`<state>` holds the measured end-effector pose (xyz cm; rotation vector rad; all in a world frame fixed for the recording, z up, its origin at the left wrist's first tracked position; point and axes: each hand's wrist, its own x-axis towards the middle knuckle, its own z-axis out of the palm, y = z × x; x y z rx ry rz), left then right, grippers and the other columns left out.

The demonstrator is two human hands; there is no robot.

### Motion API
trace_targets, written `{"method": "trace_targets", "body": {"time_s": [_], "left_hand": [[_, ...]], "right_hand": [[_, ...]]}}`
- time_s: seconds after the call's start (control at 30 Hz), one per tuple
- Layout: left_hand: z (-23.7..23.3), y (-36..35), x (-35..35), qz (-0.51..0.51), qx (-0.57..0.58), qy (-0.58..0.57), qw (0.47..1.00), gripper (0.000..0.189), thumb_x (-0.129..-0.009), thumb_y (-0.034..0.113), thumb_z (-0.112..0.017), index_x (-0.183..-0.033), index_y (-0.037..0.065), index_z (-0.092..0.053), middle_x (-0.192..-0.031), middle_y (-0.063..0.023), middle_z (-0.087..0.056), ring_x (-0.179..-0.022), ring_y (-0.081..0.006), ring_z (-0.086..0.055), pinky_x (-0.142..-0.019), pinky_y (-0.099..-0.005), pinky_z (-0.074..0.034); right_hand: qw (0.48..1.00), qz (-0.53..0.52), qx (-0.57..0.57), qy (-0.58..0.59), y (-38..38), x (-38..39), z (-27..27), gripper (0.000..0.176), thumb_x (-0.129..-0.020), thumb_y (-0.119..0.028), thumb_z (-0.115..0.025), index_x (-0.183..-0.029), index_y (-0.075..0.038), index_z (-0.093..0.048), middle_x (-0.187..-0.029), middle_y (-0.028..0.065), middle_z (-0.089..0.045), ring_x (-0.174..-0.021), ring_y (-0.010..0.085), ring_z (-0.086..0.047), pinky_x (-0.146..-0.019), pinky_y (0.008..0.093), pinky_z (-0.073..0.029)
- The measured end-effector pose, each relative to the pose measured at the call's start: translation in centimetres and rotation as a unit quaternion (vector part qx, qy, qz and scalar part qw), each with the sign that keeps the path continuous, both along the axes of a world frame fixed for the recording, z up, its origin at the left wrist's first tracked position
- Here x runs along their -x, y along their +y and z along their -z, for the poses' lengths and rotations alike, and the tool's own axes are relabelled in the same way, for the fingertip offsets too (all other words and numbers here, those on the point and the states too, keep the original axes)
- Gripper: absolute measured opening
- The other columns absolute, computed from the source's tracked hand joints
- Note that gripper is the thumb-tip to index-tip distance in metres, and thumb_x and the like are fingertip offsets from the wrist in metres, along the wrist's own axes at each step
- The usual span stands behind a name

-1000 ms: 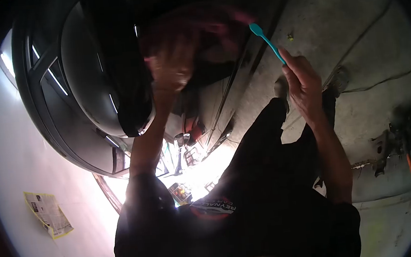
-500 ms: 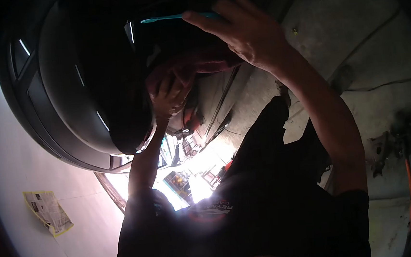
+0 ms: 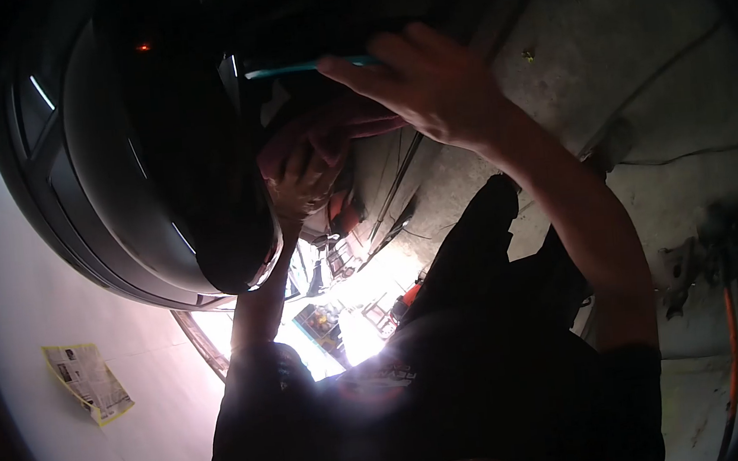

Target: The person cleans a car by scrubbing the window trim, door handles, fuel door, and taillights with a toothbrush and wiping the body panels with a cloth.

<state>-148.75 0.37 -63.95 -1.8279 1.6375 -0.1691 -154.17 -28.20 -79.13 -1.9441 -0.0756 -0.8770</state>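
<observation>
My right hand [image 3: 436, 86] is closed around a slim teal tool [image 3: 287, 69], like a thin brush or stick, its kind not clear. The tool's pale tip points left, right beside the edge of a dark, glossy car body panel [image 3: 109, 173]. Below it, my left hand [image 3: 303, 184] grips a maroon cloth [image 3: 361, 125], fingers bent over its folds close to the panel's right edge. Deep shadow hides the area behind both hands.
Grey concrete floor [image 3: 566, 94] lies to the right, with a thin cable and an orange hose [image 3: 732, 349]. A newspaper sheet [image 3: 89, 382] is on the white surface at lower left. Bright light floods a cluttered area [image 3: 324, 325] beyond my left arm.
My right hand and the teal tool have moved down and slightly left. The left hand with the cloth has shifted a little left. A small orange-red glint now shows on the dark panel.
</observation>
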Motion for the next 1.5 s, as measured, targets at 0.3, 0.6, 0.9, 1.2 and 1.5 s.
{"method": "trace_targets", "body": {"time_s": [0.3, 0.6, 0.9, 1.2, 1.5], "left_hand": [[0.0, 1.5, -0.4, -0.002, 0.001, 0.016, 1.000, 0.050, -0.078, 0.027, -0.068, -0.127, 0.035, -0.073, -0.149, 0.0022, -0.051, -0.130, -0.0333, -0.051, -0.112, -0.0532, -0.035], [-0.8, 3.0, -0.7, -0.027, -0.004, 0.076, 0.997, 0.048, -0.082, 0.031, -0.064, -0.130, 0.035, -0.070, -0.149, 0.0015, -0.052, -0.127, -0.0349, -0.053, -0.105, -0.0583, -0.041], [-1.4, 2.2, -0.6, -0.007, 0.014, 0.053, 0.998, 0.047, -0.086, 0.037, -0.062, -0.132, 0.034, -0.067, -0.150, 0.0007, -0.050, -0.128, -0.0333, -0.053, -0.105, -0.0576, -0.040], [-0.8, 3.2, -0.8, 0.008, 0.012, 0.049, 0.999, 0.046, -0.090, 0.044, -0.059, -0.134, 0.032, -0.065, -0.151, 0.0000, -0.049, -0.130, -0.0317, -0.053, -0.105, -0.0569, -0.039], [-0.5, 5.2, -0.3, -0.009, 0.000, 0.036, 0.999, 0.049, -0.091, 0.048, -0.059, -0.136, 0.031, -0.062, -0.155, -0.0006, -0.046, -0.131, -0.0312, -0.053, -0.103, -0.0569, -0.038]], "right_hand": [[0.990, 0.089, -0.023, 0.105, -3.1, 4.2, 3.4, 0.069, -0.082, 0.000, -0.071, -0.144, -0.029, -0.063, -0.097, 0.0049, -0.060, -0.080, 0.0210, -0.061, -0.062, 0.0337, -0.057], [0.882, -0.050, -0.462, 0.071, -2.9, 0.4, -0.2, 0.042, -0.097, 0.001, -0.065, -0.137, -0.012, -0.066, -0.091, 0.0120, -0.069, -0.077, 0.0224, -0.068, -0.069, 0.0354, -0.055], [0.894, -0.129, -0.429, 0.018, -8.3, -4.4, -5.4, 0.035, -0.097, -0.003, -0.065, -0.130, -0.012, -0.071, -0.085, 0.0128, -0.069, -0.072, 0.0251, -0.068, -0.067, 0.0377, -0.055], [0.870, -0.185, -0.443, 0.116, -5.6, -0.9, -7.4, 0.042, -0.098, 0.001, -0.065, -0.139, -0.005, -0.063, -0.097, 0.0144, -0.070, -0.082, 0.0198, -0.068, -0.075, 0.0329, -0.057], [0.832, -0.131, -0.532, 0.087, -2.9, 2.4, -7.1, 0.044, -0.097, 0.003, -0.064, -0.141, -0.003, -0.062, -0.093, 0.0108, -0.067, -0.076, 0.0200, -0.064, -0.069, 0.0308, -0.052]]}}
